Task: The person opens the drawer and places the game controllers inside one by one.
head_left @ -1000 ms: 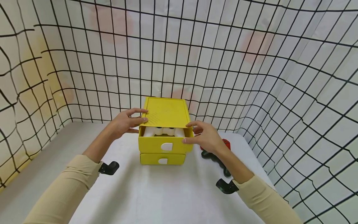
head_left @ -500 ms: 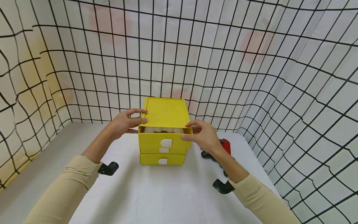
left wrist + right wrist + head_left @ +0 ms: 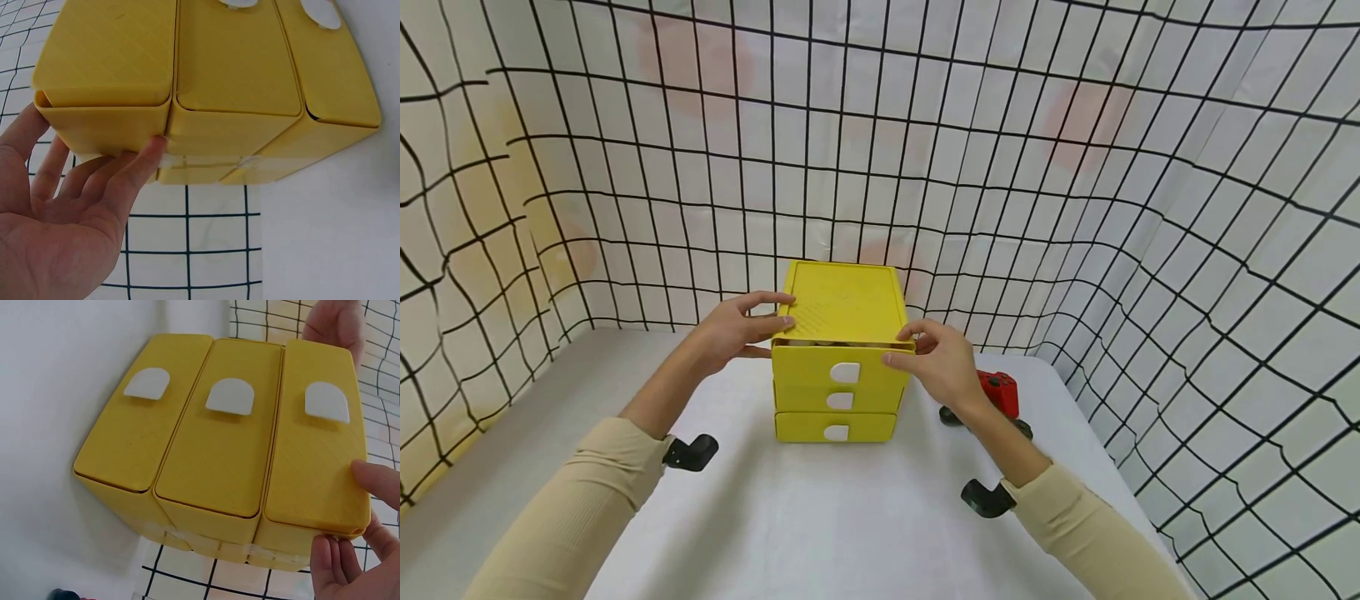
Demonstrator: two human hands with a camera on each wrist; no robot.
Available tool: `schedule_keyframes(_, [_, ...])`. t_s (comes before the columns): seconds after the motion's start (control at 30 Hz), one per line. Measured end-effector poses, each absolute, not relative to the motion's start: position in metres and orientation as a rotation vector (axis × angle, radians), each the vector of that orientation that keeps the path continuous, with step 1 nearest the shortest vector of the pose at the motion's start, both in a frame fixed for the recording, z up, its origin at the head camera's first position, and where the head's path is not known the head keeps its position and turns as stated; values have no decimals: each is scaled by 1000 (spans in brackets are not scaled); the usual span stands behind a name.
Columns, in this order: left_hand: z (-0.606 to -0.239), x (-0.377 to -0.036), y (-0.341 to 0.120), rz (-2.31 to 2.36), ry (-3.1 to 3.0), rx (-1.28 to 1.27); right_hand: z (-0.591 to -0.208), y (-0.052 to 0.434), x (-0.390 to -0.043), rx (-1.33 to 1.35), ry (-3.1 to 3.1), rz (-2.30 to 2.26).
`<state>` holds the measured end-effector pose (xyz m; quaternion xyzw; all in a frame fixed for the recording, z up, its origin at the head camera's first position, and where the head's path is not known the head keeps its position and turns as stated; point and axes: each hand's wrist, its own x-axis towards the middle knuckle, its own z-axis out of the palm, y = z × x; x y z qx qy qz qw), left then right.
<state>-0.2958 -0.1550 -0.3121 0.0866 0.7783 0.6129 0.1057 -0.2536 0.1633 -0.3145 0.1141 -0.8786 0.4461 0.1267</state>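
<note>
Now the yellow drawer box stands in the middle of the white table, close to the back wall net. Its top drawer sticks out just a tiny bit, with something white peeking over it. The right hand holds the drawer's right front corner, thumb on the front and fingers curled round the side. The left hand lies flat against the box's left top edge, fingers straight.

To do this well, I think the drawer needs a slow, straight slide, with the left hand keeping the box from scooting.

A red and black game controller lies just beside the right wrist, so that side is tight. The front and left of the table have lots of room.
</note>
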Motion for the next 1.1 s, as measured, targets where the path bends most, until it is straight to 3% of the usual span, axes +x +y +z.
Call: schedule_keyframes(1.1, [-312,-296,-155,1802,2294,263,-328,157,-264,381,-2376,1312])
